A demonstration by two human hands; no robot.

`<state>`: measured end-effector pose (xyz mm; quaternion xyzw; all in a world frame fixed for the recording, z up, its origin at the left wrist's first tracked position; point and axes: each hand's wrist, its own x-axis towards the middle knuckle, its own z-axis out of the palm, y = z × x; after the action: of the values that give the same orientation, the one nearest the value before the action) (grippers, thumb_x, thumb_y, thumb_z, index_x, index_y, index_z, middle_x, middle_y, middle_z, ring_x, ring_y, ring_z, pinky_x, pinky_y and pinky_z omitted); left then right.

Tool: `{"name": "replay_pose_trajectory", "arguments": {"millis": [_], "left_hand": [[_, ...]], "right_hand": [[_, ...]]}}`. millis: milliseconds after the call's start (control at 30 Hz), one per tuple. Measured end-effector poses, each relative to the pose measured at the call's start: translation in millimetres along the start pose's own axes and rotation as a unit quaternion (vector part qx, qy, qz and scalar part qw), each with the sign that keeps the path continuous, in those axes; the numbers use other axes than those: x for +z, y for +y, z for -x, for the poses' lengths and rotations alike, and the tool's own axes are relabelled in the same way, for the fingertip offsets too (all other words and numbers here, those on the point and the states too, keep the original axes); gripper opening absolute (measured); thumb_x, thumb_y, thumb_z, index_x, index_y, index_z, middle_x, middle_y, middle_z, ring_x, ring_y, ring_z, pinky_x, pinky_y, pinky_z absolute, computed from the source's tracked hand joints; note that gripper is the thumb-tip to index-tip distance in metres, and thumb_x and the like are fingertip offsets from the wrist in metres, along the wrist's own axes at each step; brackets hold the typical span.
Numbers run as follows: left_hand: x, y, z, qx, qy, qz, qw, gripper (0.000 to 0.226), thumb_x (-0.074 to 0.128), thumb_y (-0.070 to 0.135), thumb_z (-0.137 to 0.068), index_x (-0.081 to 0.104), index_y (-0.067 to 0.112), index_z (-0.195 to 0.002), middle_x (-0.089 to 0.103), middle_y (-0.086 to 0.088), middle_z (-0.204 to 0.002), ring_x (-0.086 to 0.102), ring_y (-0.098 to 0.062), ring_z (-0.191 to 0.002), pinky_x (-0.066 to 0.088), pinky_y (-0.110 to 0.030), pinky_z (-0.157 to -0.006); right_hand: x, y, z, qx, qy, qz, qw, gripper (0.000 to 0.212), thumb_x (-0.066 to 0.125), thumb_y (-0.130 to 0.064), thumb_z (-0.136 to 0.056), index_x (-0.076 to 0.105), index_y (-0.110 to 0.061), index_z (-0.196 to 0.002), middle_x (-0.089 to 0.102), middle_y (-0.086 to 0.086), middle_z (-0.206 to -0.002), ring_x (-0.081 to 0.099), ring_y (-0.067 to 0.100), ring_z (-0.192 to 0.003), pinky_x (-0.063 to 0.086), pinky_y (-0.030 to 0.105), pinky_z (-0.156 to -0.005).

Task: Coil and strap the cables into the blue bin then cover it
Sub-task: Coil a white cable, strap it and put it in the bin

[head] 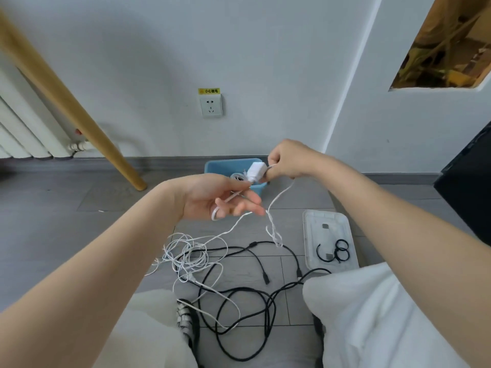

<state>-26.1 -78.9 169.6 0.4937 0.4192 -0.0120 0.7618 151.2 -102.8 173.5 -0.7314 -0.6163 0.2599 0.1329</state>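
My right hand (285, 161) grips the white plug end (255, 170) of a thin white cable above the blue bin (220, 166). My left hand (220, 197) holds a loop of the same white cable (196, 251), pinched between thumb and fingers, with the other fingers spread. The rest of that cable hangs down into a loose tangle on the floor. A black cable (239, 296) lies in loops beneath it. Inside the bin a coiled white cable shows, mostly hidden by my hands. The clear lid (329, 221) lies on the floor at the right with black straps (337, 252) on it.
My knees in light trousers frame the cables at the bottom. A wooden leg (87, 126) slants to the floor at the left, with a radiator (24, 131) behind it. A wall socket (211, 106) is above the bin. A black object (467, 179) stands at the right.
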Motion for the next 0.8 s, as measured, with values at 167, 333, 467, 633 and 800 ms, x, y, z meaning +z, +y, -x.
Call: {"name": "replay_pose_trajectory", "arguments": {"millis": [167, 333, 467, 633, 800], "left_hand": [[-15.4, -0.3, 5.9, 0.011, 0.045, 0.056, 0.997, 0.041, 0.038, 0.027, -0.100, 0.065, -0.003, -0.095, 0.066, -0.020, -0.109, 0.070, -0.036, -0.079, 0.058, -0.021, -0.056], [-23.3, 10.6, -1.7, 0.070, 0.132, 0.060, 0.987, 0.038, 0.037, 0.032, -0.101, 0.065, 0.006, -0.099, 0.056, -0.015, -0.114, 0.061, -0.030, -0.081, 0.059, -0.034, -0.063], [-27.3, 22.3, -20.3, 0.147, 0.241, 0.124, 0.951, 0.044, 0.025, 0.035, -0.104, 0.058, 0.009, -0.114, 0.049, -0.016, -0.133, 0.057, -0.030, -0.084, 0.048, -0.038, -0.069], [-16.9, 33.3, -31.2, 0.204, 0.228, 0.207, 0.929, 0.042, 0.027, 0.041, -0.102, 0.058, 0.017, -0.118, 0.050, -0.007, -0.135, 0.060, -0.021, -0.087, 0.050, -0.030, -0.071], [11.6, 40.6, -30.8, 0.264, 0.077, 0.214, 0.937, 0.042, 0.026, 0.037, -0.103, 0.048, 0.016, -0.132, 0.049, -0.003, -0.140, 0.060, -0.027, -0.102, 0.047, -0.044, -0.091]], "right_hand": [[-1.9, -10.1, -12.3, 0.031, 0.109, -0.176, 0.978, 0.040, 0.077, -0.015, -0.070, 0.042, -0.015, -0.049, 0.030, -0.002, -0.043, 0.027, 0.017, -0.047, 0.024, 0.022, -0.047], [-0.7, -31.4, -12.1, -0.013, 0.250, -0.236, 0.939, 0.042, 0.074, -0.016, -0.072, 0.039, -0.017, -0.047, 0.031, -0.008, -0.040, 0.028, 0.010, -0.041, 0.024, 0.019, -0.041], [11.8, -47.3, 6.3, -0.077, 0.024, -0.277, 0.958, 0.022, 0.058, -0.019, -0.091, 0.054, -0.012, -0.071, 0.037, -0.003, -0.053, 0.026, 0.004, -0.036, 0.023, 0.017, -0.039], [12.5, -27.9, 25.8, -0.130, -0.226, -0.304, 0.916, 0.036, 0.037, -0.015, -0.101, 0.042, -0.020, -0.136, 0.056, 0.008, -0.068, 0.046, 0.016, -0.058, 0.045, 0.026, -0.065], [4.4, -2.4, 29.9, -0.123, -0.173, -0.267, 0.940, 0.018, 0.039, -0.016, -0.100, 0.054, -0.014, -0.093, 0.048, 0.001, -0.053, 0.038, 0.012, -0.046, 0.033, 0.023, -0.052]]}}
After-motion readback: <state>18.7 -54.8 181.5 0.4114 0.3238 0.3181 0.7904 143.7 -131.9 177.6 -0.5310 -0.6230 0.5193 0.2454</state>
